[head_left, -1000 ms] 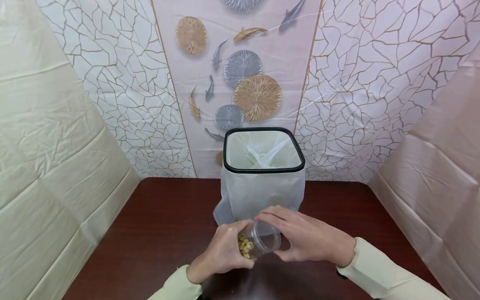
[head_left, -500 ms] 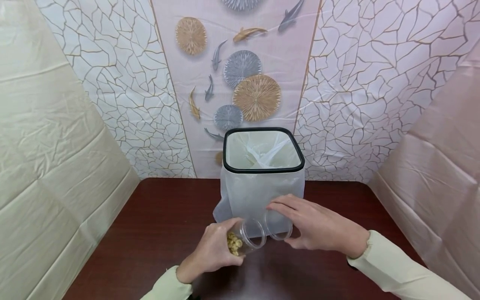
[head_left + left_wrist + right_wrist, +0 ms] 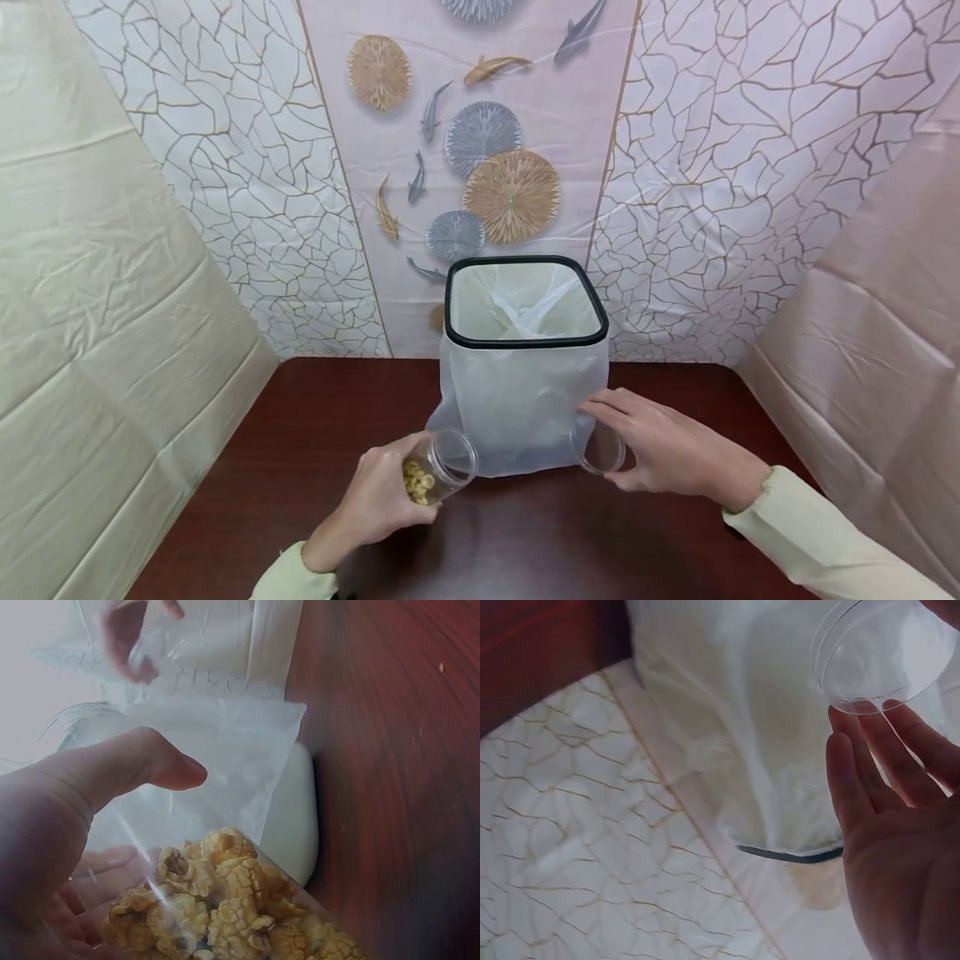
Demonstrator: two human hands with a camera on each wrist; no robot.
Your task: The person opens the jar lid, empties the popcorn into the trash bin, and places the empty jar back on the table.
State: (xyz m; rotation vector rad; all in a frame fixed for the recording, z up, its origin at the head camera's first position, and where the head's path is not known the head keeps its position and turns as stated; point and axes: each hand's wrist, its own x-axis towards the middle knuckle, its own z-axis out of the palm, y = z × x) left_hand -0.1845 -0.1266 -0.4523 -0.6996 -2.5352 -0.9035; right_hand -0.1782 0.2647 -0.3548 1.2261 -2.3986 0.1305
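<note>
My left hand (image 3: 378,492) grips a clear plastic jar (image 3: 442,467), tilted with its open mouth toward the right. Caramel-coloured popcorn (image 3: 232,907) lies in the lower part of the jar, close up in the left wrist view. Off to the right, my right hand (image 3: 660,442) holds a clear round lid (image 3: 600,447) between thumb and fingers. In the right wrist view the fingertips sit at the rim of the lid (image 3: 889,656). Jar and lid are apart, both in front of the bin.
Behind the hands stands a white trash bin (image 3: 525,408) with a black rim and a translucent liner bag hanging over its sides. It stands on a dark red-brown table (image 3: 525,542). Patterned cloth (image 3: 675,208) hangs behind, and plain cloth (image 3: 112,333) closes the sides.
The lid has come off the jar. My left hand has moved left with the jar, and my right hand has moved right with the lid. The bin has stayed in place.
</note>
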